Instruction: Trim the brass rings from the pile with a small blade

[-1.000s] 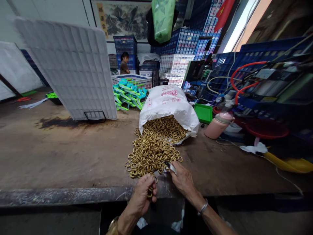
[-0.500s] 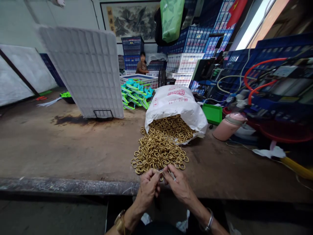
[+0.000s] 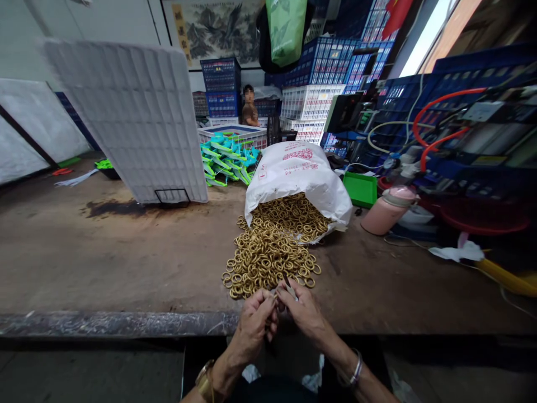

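Observation:
My left hand (image 3: 257, 316) is closed in a pinch at the table's front edge, on what looks like a gold-coloured ring, mostly hidden by the fingers. Close against it, my right hand (image 3: 304, 309) is closed around a small knife-like tool (image 3: 290, 289) with a dark end pointing up and a pale metal part. The fingertips of both hands meet. Just beyond them lies a heap of gold-coloured rings (image 3: 268, 260). It spills from the mouth of a white woven sack (image 3: 293, 170) lying on its side.
A white padded panel (image 3: 138, 123) stands in a wire holder (image 3: 172, 196) on the table (image 3: 126, 268). Behind are green and blue plastic pieces (image 3: 229, 159), stacked crates (image 3: 312, 103) and a person (image 3: 249, 112). At right are a green tray (image 3: 359, 189) and a pink bottle (image 3: 388, 211).
The tool in my right hand has tilted, its dark end now showing above the fingers. Both hands stay together. The view has shifted slightly, and the person behind has changed posture.

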Action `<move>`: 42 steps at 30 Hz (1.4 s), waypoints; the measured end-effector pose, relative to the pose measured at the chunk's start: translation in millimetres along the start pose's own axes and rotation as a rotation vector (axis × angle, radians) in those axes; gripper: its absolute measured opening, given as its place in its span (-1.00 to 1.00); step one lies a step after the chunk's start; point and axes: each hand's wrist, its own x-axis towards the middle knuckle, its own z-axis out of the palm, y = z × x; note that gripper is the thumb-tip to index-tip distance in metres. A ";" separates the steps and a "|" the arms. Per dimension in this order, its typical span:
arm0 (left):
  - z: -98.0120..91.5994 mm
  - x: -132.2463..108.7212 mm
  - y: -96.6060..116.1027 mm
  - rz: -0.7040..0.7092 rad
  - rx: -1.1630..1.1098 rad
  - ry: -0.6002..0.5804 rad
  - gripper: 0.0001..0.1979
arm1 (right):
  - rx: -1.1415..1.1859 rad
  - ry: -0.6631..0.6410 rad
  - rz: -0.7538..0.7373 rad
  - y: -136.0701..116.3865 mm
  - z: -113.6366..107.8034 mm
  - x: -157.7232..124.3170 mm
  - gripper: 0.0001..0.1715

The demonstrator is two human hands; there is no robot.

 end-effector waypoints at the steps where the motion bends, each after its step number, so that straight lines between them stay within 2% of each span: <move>1: 0.0 0.1 0.2 0.002 -0.003 -0.001 -0.68 | 0.005 0.000 0.003 0.4 -0.7 0.5 -0.76; 3: -0.2 0.3 0.9 -0.003 -0.008 0.002 -0.68 | -0.056 0.020 -0.002 2.4 -2.7 0.6 -0.74; 6: -0.6 0.9 2.8 -0.003 -0.007 0.033 -0.67 | -0.324 0.061 -0.071 7.6 -5.9 -2.8 -0.75; 9: -0.6 2.1 3.4 -0.012 0.027 0.066 -0.66 | -0.572 0.004 -0.191 11.3 -6.3 -8.5 -0.85; 12: -1.0 3.6 1.9 0.017 0.039 0.064 -0.65 | -0.686 -0.048 -0.232 10.9 -3.0 -12.1 -0.76; 17: -2.7 0.4 -0.6 0.105 0.108 0.067 -0.64 | -0.797 -0.066 -0.204 12.2 -0.1 -9.2 -0.70; 21: -3.3 -10.1 1.0 0.093 0.074 -0.006 -0.67 | -0.952 -0.004 -0.056 27.8 -17.9 -0.1 -0.77; 24: -3.8 -13.9 3.7 0.020 -0.074 -0.075 -0.73 | -0.958 0.144 0.045 41.9 -42.6 7.8 -0.78; 28: -4.5 -8.7 4.8 -0.058 -0.251 -0.075 -0.74 | -0.969 0.287 0.159 50.9 -66.5 15.9 -0.80; 31: -5.1 -4.6 4.1 -0.062 -0.264 -0.075 -0.77 | -1.026 0.292 0.217 51.2 -68.7 19.1 -0.82; 35: -8.0 -3.4 3.9 -0.089 -0.330 -0.095 -0.85 | -1.068 0.297 0.194 50.2 -62.8 21.3 -0.81; 39: -13.6 -2.2 2.7 -0.146 -0.440 -0.131 -0.82 | -1.073 0.299 0.175 52.4 -63.2 22.1 -0.82; 42: -15.9 -0.5 1.4 -0.162 -0.489 -0.115 -0.81 | -1.047 0.311 0.150 55.6 -65.2 21.5 -0.83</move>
